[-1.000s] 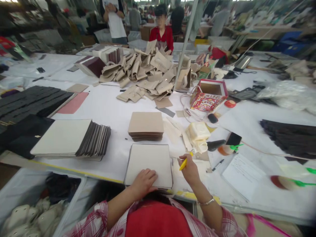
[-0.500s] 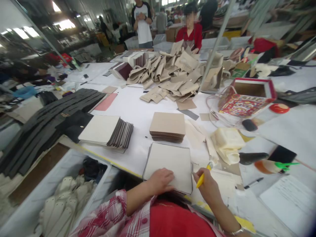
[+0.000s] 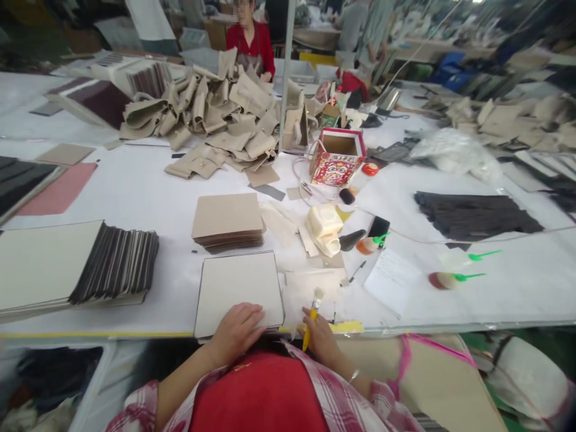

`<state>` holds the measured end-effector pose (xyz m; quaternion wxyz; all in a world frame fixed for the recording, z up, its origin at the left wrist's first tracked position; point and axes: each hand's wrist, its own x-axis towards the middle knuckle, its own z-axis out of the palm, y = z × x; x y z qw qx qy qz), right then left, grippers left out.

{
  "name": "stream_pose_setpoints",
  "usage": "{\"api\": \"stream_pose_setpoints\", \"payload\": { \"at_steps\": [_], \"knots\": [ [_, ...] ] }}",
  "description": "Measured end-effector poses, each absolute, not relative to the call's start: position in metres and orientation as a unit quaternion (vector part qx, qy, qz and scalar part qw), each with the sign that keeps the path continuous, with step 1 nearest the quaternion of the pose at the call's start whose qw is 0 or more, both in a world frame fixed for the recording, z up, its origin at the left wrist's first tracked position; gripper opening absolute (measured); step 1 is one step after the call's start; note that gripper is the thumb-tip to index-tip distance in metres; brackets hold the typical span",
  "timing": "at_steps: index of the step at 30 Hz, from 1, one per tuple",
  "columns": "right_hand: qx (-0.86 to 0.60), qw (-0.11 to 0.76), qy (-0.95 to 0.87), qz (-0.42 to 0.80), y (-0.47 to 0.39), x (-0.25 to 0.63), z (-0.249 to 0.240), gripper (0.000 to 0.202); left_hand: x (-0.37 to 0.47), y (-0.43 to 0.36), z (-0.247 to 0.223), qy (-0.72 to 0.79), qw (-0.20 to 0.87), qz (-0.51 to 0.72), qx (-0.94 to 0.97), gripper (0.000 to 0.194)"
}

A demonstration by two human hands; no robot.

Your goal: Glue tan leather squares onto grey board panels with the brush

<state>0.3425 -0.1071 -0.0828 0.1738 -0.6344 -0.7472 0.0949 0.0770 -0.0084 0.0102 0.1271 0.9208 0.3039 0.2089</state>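
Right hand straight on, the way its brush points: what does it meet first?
Probably the flat pale sheet by the brush tip; if the right hand passes above that, the cream container. Height is unclear.

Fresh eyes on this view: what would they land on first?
Probably the beige heap, sprawled across the far side of the table. Next, the red box, open-topped, to the heap's right. Up front, the right hand holds a yellow brush, beside the pale boards under the left hand.

A pen [image 3: 357, 272] lies beside a written sheet [image 3: 392, 282].
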Motion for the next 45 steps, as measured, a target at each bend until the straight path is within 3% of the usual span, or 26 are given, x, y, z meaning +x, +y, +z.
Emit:
{"api": "stream_pose_setpoints", "payload": {
  "at_steps": [4, 10, 22, 27, 30, 33, 37, 41, 45],
  "knots": [
    [-0.735, 0.145, -0.649, 0.128, -0.091, 0.312, -0.09, 0.026, 0.096, -0.01, 0.015, 0.283, 0.154, 0.185, 0.928, 0.023],
    [-0.717, 0.094, -0.68, 0.12, -0.08, 0.298, -0.096, 0.022, 0.104, -0.013, 0.016, 0.296, 0.175, 0.197, 0.918, 0.022],
    [-0.632, 0.064, -0.771, 0.046, 0.042, 0.393, -0.053, 0.012, 0.081, -0.005, 0.017, 0.371, 0.11, 0.219, 0.896, 0.022],
    [-0.697, 0.164, -0.698, 0.013, 0.073, 0.378, 0.019, 0.037, 0.052, 0.003, 0.016, 0.43, 0.103, 0.149, 0.884, 0.034],
    [-0.716, 0.303, -0.618, 0.113, 0.076, 0.35, 0.067, 0.042, 0.037, 0.005, 0.01, 0.409, 0.149, 0.058, 0.898, 0.063],
    [-0.664, 0.4, -0.565, 0.282, 0.08, 0.309, 0.093, 0.045, 0.032, 0.004, 0.007, 0.396, 0.198, 0.001, 0.897, 0.069],
    [-0.6, 0.419, -0.529, 0.43, 0.097, 0.262, 0.097, 0.04, 0.03, 0.002, 0.012, 0.428, 0.241, -0.022, 0.871, 0.068],
    [-0.599, 0.458, -0.51, 0.413, 0.14, 0.24, 0.104, 0.039, 0.028, 0.012, 0.025, 0.426, 0.249, -0.026, 0.869, 0.072],
    [-0.581, 0.45, -0.54, 0.41, 0.197, 0.21, 0.114, 0.037, 0.039, 0.063, 0.044, 0.392, 0.169, 0.074, 0.901, 0.06]
  ]
}}
